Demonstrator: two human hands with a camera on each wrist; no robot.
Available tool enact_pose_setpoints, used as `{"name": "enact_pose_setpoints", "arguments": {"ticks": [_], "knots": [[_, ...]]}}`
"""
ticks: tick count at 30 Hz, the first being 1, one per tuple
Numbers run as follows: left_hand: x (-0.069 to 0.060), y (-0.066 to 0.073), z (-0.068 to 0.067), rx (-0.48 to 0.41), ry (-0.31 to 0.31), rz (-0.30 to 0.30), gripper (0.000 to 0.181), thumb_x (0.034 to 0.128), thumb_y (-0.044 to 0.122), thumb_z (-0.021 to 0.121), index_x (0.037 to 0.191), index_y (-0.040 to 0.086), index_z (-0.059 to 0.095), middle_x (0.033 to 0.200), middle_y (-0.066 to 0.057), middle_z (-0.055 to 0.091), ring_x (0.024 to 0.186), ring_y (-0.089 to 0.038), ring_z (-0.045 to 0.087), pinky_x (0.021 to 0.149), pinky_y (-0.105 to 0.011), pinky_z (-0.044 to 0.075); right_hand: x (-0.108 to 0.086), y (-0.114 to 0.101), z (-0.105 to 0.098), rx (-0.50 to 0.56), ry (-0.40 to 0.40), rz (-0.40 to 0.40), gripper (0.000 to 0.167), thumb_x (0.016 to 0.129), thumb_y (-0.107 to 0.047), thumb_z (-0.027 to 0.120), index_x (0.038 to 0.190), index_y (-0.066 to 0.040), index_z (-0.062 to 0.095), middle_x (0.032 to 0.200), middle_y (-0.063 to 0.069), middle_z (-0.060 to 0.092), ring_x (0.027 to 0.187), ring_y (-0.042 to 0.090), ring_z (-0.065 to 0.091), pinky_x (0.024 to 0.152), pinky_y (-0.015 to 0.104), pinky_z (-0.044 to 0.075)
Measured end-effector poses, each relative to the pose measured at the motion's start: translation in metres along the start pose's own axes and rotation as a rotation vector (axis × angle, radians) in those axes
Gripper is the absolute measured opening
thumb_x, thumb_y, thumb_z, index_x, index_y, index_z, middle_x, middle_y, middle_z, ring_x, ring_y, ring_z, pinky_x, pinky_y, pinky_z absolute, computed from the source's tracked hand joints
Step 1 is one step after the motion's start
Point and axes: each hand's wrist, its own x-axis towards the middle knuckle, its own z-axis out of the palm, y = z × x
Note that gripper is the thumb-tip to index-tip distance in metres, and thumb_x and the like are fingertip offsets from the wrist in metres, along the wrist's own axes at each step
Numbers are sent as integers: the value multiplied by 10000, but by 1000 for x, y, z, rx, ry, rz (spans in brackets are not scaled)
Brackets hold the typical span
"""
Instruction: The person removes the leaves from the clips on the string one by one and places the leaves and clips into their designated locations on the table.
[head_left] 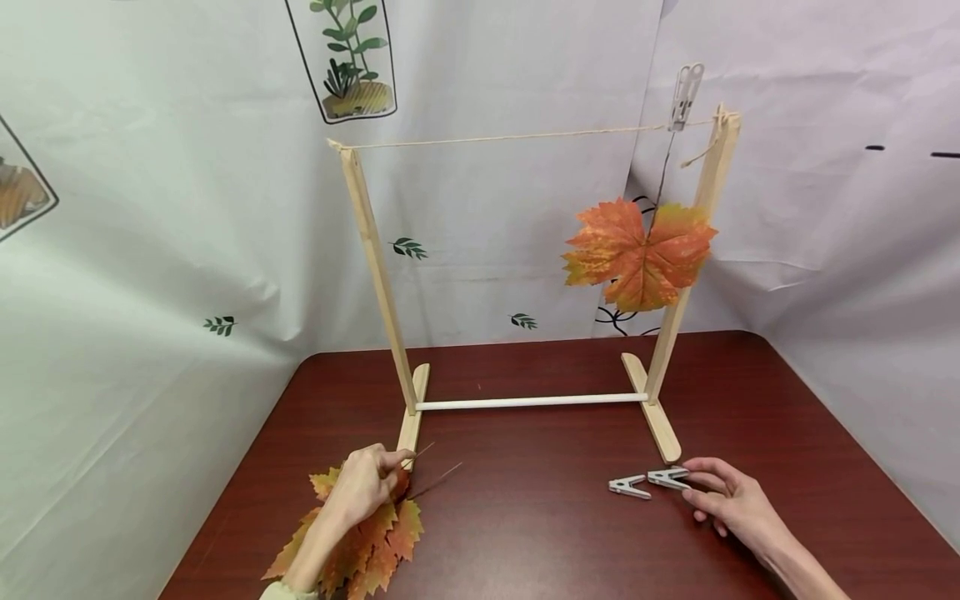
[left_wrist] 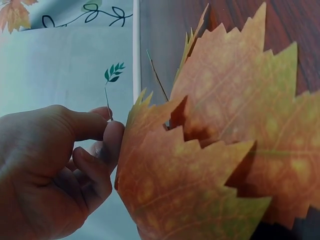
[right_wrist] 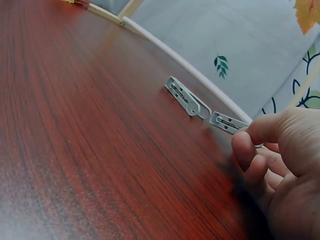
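The left hand (left_wrist: 62, 167) comes in from the left edge, its thumb and finger pinching a thin stem (left_wrist: 107, 104) that points upward. Just beside the fingertips, large jagged leaves (left_wrist: 185, 187) in orange and yellow-green overlap and fill much of the right side. A second stem (left_wrist: 158, 77) sticks up near them. Behind stand a white rod (left_wrist: 136, 60) and a pale cloth (left_wrist: 60, 70) printed with a green sprig (left_wrist: 114, 73). Dark reddish wood (left_wrist: 307, 45) shows at upper right, and part of another orange leaf (left_wrist: 14, 16) at upper left.
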Motion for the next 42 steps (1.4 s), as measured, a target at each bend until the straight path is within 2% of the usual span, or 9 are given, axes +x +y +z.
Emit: {"name": "enact_pose_setpoints", "arguments": {"ticks": [5,8,12,16,22,28,35,42], "knots": [[0,-1,2,0,-3,17,350,753,-121,703,1024,80,798,682,92,512,548,-43,343,470,-226,307,0,0,2,-24,20,34,392,878,6,726,1211,75,531,1018,4,705,584,172,619,407,257,422],[1,-1,3,-4,-5,26,328,762,-108,716,1022,74,799,688,98,522,555,-36,354,479,-224,317,0,0,2,-31,21,27,400,877,6,727,1214,83,524,1038,39,696,584,178,617,407,262,421],[0,-2,5,-2,4,37,311,762,-104,722,1008,68,802,672,105,504,554,-34,356,479,-221,322,-1,0,3,-34,26,27,411,873,6,730,1218,81,520,1024,18,698,583,179,617,407,258,420],[-1,-2,6,3,3,25,323,754,-111,714,1002,75,804,662,101,490,550,-40,353,471,-222,322,-1,0,4,-43,38,34,419,868,3,734,1221,81,522,1022,16,698,586,187,618,407,261,420],[-1,-1,5,3,-19,-2,322,758,-109,709,1003,77,803,667,87,507,552,-50,363,475,-225,324,0,-2,5,-57,56,43,427,863,-7,745,1223,77,530,1068,100,680,589,202,620,409,271,421],[-1,-1,7,11,-16,0,322,755,-105,707,992,89,806,673,88,522,556,-44,368,477,-222,331,-1,-2,5,-59,59,48,422,859,-6,752,1213,76,537,1080,84,686,595,200,629,409,273,423],[-2,-1,9,27,11,23,315,745,-102,710,968,96,810,678,97,529,563,-38,374,480,-222,341,0,-1,5,-72,58,44,425,869,2,742,1228,88,533,1119,147,669,603,198,634,408,278,422],[-1,-2,9,37,-9,15,320,751,-99,710,967,116,810,689,98,534,578,-43,387,499,-225,351,0,1,6,-71,65,40,417,871,24,732,1231,96,536,1131,187,658,589,197,624,399,284,416]]}}
